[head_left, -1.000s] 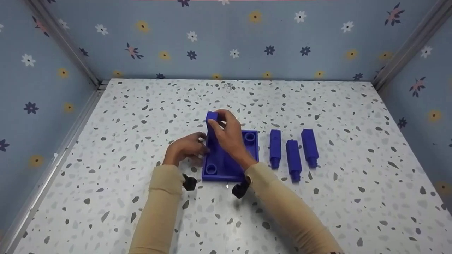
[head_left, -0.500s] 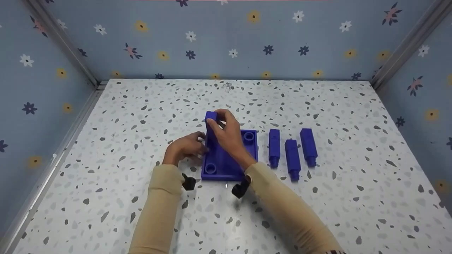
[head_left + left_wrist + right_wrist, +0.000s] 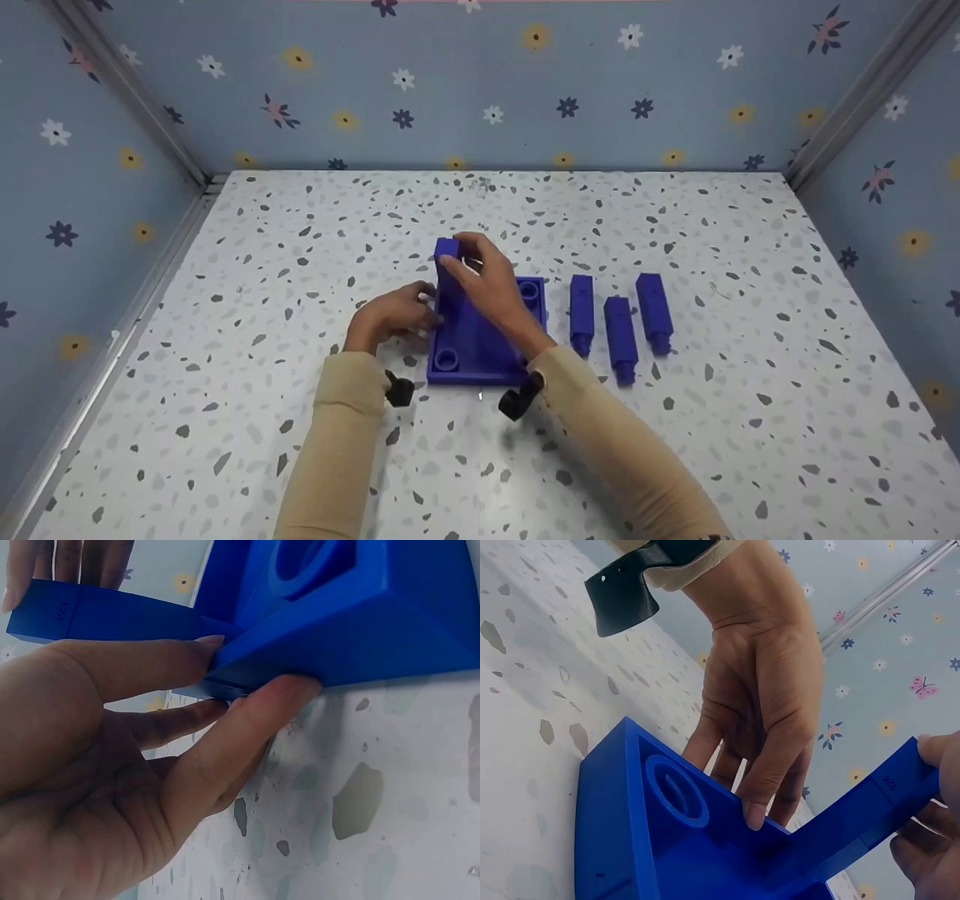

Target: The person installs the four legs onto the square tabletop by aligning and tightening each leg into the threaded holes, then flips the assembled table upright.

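The left hand (image 3: 394,315) presses its thumb and fingers against the left edge of the blue base plate (image 3: 480,352), which lies flat on the speckled desk (image 3: 225,300), long axis running away from the person. At the plate's far left corner a blue peg (image 3: 448,262) stands upright, its top pinched by the right hand (image 3: 491,289); small raised marks on it are unreadable. Right of the plate, three loose blue pegs (image 3: 619,322) lie parallel, round ends toward the person.
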